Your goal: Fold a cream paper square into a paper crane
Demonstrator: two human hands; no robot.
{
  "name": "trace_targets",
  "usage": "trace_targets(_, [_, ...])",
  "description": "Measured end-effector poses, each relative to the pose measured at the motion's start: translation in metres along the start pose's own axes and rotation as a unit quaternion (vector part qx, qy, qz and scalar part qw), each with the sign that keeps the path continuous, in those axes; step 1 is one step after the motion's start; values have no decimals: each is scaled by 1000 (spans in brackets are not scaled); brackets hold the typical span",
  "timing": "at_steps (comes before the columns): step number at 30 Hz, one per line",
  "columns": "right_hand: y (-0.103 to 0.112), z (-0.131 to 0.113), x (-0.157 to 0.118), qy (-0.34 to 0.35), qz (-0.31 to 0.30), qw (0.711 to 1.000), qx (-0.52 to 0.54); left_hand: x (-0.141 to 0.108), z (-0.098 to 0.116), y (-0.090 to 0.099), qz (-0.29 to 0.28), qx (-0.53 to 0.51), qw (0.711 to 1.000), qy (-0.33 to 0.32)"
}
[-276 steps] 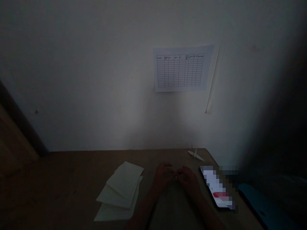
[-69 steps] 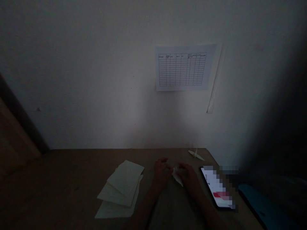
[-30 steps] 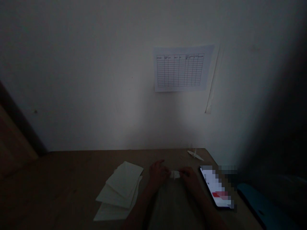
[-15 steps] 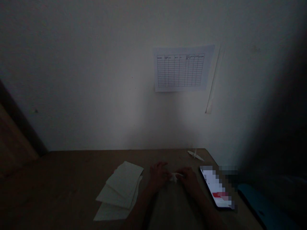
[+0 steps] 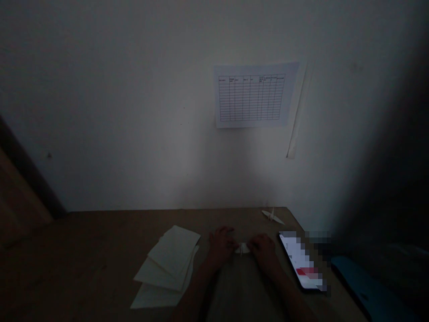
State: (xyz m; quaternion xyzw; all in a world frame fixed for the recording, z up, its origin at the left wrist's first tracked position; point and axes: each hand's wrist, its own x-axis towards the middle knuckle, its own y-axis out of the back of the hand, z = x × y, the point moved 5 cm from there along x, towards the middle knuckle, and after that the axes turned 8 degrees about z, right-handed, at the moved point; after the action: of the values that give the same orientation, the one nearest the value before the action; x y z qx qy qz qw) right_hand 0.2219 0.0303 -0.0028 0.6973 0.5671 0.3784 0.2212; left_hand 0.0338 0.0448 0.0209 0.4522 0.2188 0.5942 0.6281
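Note:
Between my two hands, low over the table, is a small white paper crane [image 5: 241, 248] with its wings out to the sides. My left hand [image 5: 221, 241] pinches the wing on the left with thumb and fingertip, its other fingers loosely curled. At the opposite wing, my right hand [image 5: 264, 248] has its fingers closed on the paper. A second folded paper crane [image 5: 272, 217] stands by the far right edge of the table. Left of my left hand lie several overlapping sheets of pale paper [image 5: 170, 257].
A lit phone [image 5: 300, 259] lies right of my right hand. Beyond it, at the table's right edge, is a blue-green object [image 5: 365, 286]. The wooden table [image 5: 100, 250] meets a wall carrying a printed table sheet [image 5: 251, 98]. The scene is dim.
The crane between my hands now shows both wings spread flatter and wider. My right hand has shifted slightly outward along its wing; my left hand has barely moved.

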Motion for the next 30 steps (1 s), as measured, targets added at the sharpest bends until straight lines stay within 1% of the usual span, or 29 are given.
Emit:
trace_targets(6, [4, -4, 0, -4, 3, 1000, 0, 0, -2, 0, 14, -5, 1000, -12])
trace_targets(9, [5, -5, 1, -10, 0, 1000, -7, 1, -1, 3, 15, 0, 1000, -5])
trace_targets(15, [4, -2, 2, -7, -1, 1000, -5, 0, 0, 6, 16, -2, 1000, -7])
trace_targets(21, [2, 4, 2, -15, 19, 1000, 7, 1, -1, 7, 21, -9, 1000, 0])
trace_targets(25, [4, 4, 3, -7, 20, 1000, 9, 2, -1, 7, 29, -9, 1000, -3])
trace_targets(30, [6, 3, 3, -13, 25, 1000, -4, 4, -1, 9, 42, -4, 999, 0])
